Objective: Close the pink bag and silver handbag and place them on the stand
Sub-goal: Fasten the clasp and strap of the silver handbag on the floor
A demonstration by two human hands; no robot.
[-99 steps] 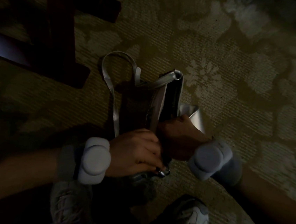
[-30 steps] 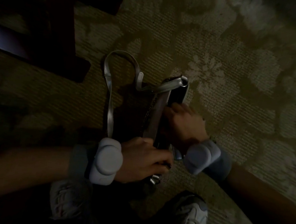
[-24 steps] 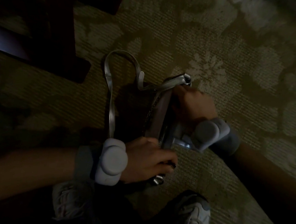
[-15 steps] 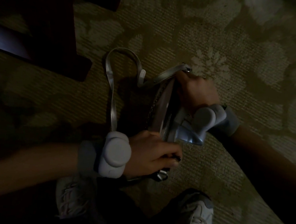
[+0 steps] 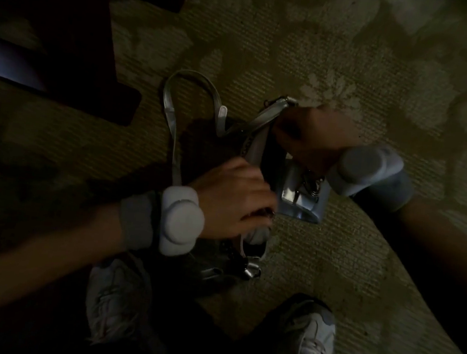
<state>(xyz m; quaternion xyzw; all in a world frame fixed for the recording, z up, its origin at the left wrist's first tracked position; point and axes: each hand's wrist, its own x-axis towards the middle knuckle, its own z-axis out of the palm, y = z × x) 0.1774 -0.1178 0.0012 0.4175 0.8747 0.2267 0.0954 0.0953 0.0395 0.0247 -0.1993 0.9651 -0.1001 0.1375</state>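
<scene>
The silver handbag (image 5: 300, 197) stands on the patterned carpet in dim light, its top edge running from near me to the far end. My left hand (image 5: 232, 202) grips the near end of the bag's top. My right hand (image 5: 308, 137) is closed on the far end of the top, by the strap ring. The bag's silver strap (image 5: 172, 112) loops out to the left on the carpet. A small chain hangs on the bag's right face. I see no pink bag in this view.
A dark wooden stand base (image 5: 67, 44) sits at the upper left on the carpet (image 5: 354, 59). My two white shoes (image 5: 306, 346) are at the bottom of the view, just below the bag.
My right hand slid along the bag's top from the near end to the far end. My left hand kept its grip and shifted slightly up the top edge.
</scene>
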